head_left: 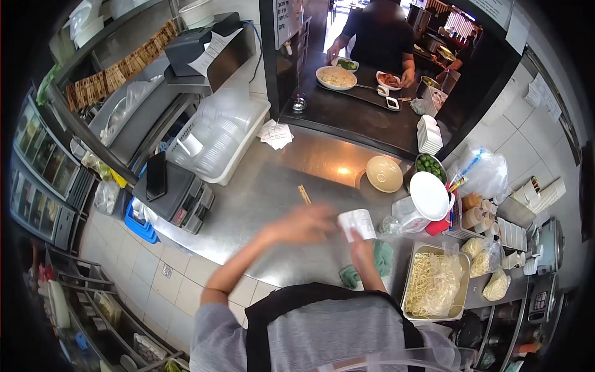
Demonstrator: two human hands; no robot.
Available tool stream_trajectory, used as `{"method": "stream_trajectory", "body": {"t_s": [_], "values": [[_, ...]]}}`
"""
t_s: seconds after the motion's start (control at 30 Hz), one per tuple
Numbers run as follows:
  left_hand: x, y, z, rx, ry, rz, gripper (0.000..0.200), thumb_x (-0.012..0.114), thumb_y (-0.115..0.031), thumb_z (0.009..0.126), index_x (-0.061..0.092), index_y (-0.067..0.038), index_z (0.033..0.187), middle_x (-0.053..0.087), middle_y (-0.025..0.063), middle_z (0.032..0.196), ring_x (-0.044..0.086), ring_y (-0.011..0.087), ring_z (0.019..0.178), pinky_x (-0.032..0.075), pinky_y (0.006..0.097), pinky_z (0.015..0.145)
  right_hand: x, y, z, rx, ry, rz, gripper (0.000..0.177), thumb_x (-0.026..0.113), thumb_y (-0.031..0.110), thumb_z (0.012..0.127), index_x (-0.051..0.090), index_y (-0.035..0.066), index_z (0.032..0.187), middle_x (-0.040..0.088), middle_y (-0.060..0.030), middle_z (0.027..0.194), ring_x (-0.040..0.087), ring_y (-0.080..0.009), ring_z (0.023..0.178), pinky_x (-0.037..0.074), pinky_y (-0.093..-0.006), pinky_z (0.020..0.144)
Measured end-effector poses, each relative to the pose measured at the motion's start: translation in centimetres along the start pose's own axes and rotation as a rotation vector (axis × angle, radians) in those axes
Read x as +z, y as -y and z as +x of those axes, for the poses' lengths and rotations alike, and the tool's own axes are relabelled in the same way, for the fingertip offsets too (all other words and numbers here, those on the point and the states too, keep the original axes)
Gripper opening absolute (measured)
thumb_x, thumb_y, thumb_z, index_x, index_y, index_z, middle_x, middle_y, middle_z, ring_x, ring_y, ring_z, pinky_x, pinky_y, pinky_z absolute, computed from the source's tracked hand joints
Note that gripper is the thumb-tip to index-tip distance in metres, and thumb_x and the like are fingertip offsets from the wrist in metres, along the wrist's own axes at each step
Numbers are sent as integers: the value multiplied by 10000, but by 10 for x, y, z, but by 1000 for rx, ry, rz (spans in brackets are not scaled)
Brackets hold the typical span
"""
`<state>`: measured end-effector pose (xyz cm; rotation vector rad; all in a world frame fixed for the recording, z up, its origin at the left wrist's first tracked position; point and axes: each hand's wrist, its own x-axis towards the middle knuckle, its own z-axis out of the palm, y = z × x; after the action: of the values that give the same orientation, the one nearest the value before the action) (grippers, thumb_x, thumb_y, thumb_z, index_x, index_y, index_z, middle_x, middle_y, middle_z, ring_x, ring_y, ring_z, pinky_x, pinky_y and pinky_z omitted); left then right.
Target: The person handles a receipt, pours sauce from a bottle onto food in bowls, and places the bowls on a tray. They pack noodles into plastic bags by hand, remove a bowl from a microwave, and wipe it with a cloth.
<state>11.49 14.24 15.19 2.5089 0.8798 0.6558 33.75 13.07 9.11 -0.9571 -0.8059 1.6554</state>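
Note:
My right hand point(361, 249) is closed on a white paper slip point(357, 223) with faint marks on it, held over the steel counter point(248, 214). My left hand point(304, 224) is reaching across just left of the slip, smeared by motion, so its fingers cannot be read. A wooden clothespin point(304, 194) lies on the counter beyond my left hand. Under and beside my right wrist is a crumpled green cloth point(375, 263). A cream bowl point(383, 174) rests farther back on the counter.
A co-worker point(378, 37) stands across the pass with a tray of dishes point(365, 96). A noodle pan point(436, 282) and a white round lid point(432, 196) are on my right. On the left are a container basket point(217, 139), paper slips point(275, 134) and a phone point(156, 177).

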Motion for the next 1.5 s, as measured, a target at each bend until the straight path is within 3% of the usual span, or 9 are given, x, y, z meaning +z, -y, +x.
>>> {"method": "stream_trajectory", "body": {"t_s": [0.13, 0.27, 0.37, 0.4, 0.57, 0.67, 0.77, 1.03, 1.5], "values": [[-101, 141, -65, -713, -1169, 361, 405, 655, -183, 771, 555, -47, 1140, 557, 181, 1125, 482, 329, 1073, 347, 415, 947, -31, -15, -27, 120, 85, -323, 493, 546, -67, 781, 412, -25, 1254, 532, -116, 1210, 508, -222, 1122, 383, -322, 953], [-182, 252, -167, -1590, -1010, 558, 604, 603, -492, 744, 502, -204, 1265, 587, 201, 1115, 574, 309, 996, 423, 460, 856, -36, -17, -44, 182, 185, -381, 447, 570, -7, 809, 459, -3, 1242, 535, -95, 1215, 505, -205, 1120, 370, -310, 963], [-169, 401, -265, -1109, -1265, -425, 613, 684, -390, 715, 560, 43, 1131, 603, 185, 1061, 569, 299, 954, 452, 429, 819, -29, -3, -48, 119, 281, -458, 411, 585, 38, 827, 492, 8, 1227, 551, -81, 1200, 502, -178, 1111, 370, -302, 960], [-178, 373, -250, -1473, -1256, -388, 518, 703, -292, 707, 578, 41, 1083, 601, 158, 1031, 562, 271, 920, 460, 412, 792, -28, 0, -48, 114, 296, -404, 399, 587, 51, 832, 501, 7, 1219, 557, -78, 1192, 501, -167, 1106, 371, -298, 956], [-139, 186, -137, -832, -1486, -305, 711, 606, -322, 818, 276, -8, 1363, 261, 158, 1392, 409, 273, 1179, 380, 415, 946, -19, 24, -50, -49, 363, -419, 322, 561, 114, 873, 551, -5, 1172, 592, -59, 1141, 502, -126, 1065, 371, -275, 936], [-31, 65, -64, -553, -856, -970, 849, 599, -432, 820, 121, -73, 1422, 228, 160, 1427, 485, 306, 1143, 403, 431, 959, -11, 36, -49, 16, 412, -283, 312, 578, 146, 874, 572, 7, 1154, 597, -58, 1128, 516, -111, 1028, 377, -264, 921], [39, -2, -23, -453, -217, -1480, 819, 647, -33, 782, 133, -74, 1419, 374, 173, 1328, 579, 278, 999, 486, 360, 844, -21, 17, -47, 101, 477, -238, 357, 583, 126, 867, 525, 12, 1200, 594, -54, 1115, 532, -101, 988, 425, -258, 853], [67, -86, 51, -558, -282, -520, 860, 656, 114, 677, 149, 63, 1371, 49, 116, 1467, 570, 242, 1001, 539, 286, 742, -37, 76, -103, -172, 132, -530, 583, 504, -93, 784, 446, 159, 1307, 490, -109, 1172, 524, -175, 1001, 473, -286, 793], [207, -252, 163, -304, -486, -794, 908, 581, 177, 692, 87, -44, 1420, -25, 89, 1467, 486, 278, 1145, 505, 292, 801, -238, 190, -174, -309, 436, -771, 369, 540, 33, 836, 555, 69, 1203, 553, -122, 1139, 509, -228, 1070, 375, -293, 906]]}}
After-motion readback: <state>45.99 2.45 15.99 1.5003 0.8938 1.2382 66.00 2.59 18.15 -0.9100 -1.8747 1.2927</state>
